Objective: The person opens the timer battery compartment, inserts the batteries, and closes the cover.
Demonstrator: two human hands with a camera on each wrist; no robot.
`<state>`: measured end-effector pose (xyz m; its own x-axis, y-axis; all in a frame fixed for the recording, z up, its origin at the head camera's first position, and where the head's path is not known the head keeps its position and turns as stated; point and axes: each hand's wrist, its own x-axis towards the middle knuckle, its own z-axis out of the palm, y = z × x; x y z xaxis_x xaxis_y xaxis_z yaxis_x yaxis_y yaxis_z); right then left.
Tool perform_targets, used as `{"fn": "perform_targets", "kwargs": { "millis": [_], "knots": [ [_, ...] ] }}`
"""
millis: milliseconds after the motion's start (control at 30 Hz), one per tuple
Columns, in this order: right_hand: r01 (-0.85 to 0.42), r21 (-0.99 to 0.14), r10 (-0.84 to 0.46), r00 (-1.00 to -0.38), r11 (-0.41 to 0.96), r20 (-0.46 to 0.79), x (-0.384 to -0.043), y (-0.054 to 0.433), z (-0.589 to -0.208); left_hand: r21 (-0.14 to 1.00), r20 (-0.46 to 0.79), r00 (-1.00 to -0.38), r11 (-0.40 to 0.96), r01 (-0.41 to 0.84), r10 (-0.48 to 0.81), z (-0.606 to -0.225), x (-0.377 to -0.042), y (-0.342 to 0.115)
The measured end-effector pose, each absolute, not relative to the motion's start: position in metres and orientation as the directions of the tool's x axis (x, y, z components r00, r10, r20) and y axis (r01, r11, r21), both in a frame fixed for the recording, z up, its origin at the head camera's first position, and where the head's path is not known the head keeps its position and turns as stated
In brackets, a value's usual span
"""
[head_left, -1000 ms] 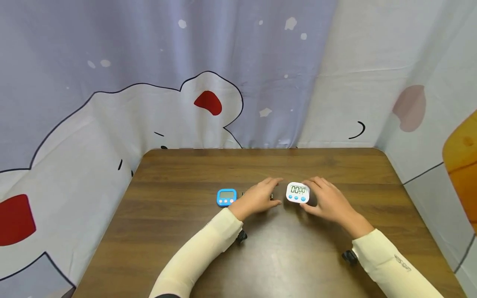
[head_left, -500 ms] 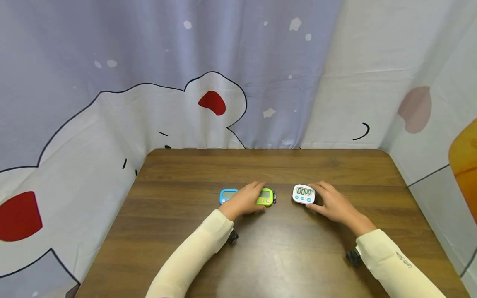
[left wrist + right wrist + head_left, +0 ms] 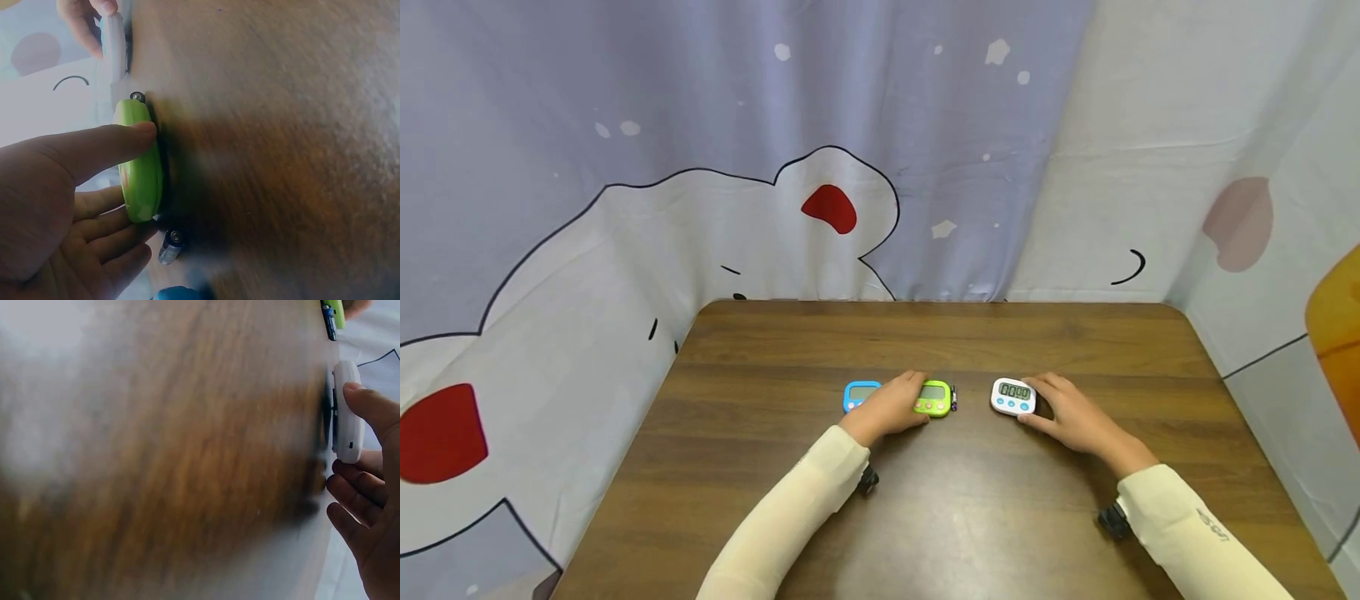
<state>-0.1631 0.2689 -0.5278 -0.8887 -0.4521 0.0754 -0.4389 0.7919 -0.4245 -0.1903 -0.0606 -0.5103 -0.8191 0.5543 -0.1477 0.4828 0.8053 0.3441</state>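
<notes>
In the head view a white digital timer [image 3: 1013,397] with blue buttons reads 00:00. My right hand [image 3: 1070,413] holds it at its right end, the thumb on the near edge and the index finger on the far one. The right wrist view shows the white timer [image 3: 348,412] low over the tabletop. My left hand [image 3: 891,406] pinches a green timer [image 3: 935,399] at its left end. Its thumb presses the near edge in the left wrist view, where the green timer [image 3: 142,181] lies close over the wood. A blue timer [image 3: 861,392] is partly hidden behind the left hand.
A battery [image 3: 954,398] lies just right of the green timer; another battery [image 3: 171,246] shows by the left fingers. The brown wooden table [image 3: 970,517] ends at a printed curtain [image 3: 955,150] at the back.
The left hand has moved left from the gap between the timers onto the green timer, bringing it into sight. The white timer, held slightly raised before, now sits lower with the right hand.
</notes>
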Motion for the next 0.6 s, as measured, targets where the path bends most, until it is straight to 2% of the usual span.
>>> {"fn": "perform_targets", "kwargs": {
  "millis": [600],
  "knots": [
    [-0.411, -0.402, -0.450, -0.893, 0.818, -0.003, -0.1623, 0.2658, -0.5183, 0.353, -0.145, -0.825, 0.808, 0.472, 0.545, -0.5058, -0.1881, -0.0610]
  ]
}}
